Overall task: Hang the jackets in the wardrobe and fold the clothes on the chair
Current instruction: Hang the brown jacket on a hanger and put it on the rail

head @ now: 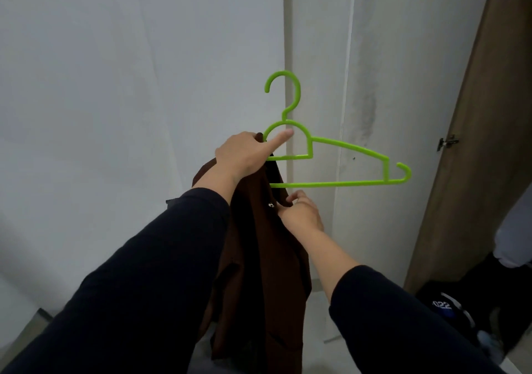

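Fingers of the left hand (244,155) curl round the brown jacket (259,244) and the left end of the green hanger (331,169), forefinger stretched toward 2 o'clock across the neck, while the right hand (302,212) pinches a fold near the snap button (270,205) — the jacket hangs at 6 o'clock from the left fingers and touches both hands. Only 1 shoulder looks threaded, so my guess is the heavy cloth could slide off, or tip the hanger, if the pinch loosens.
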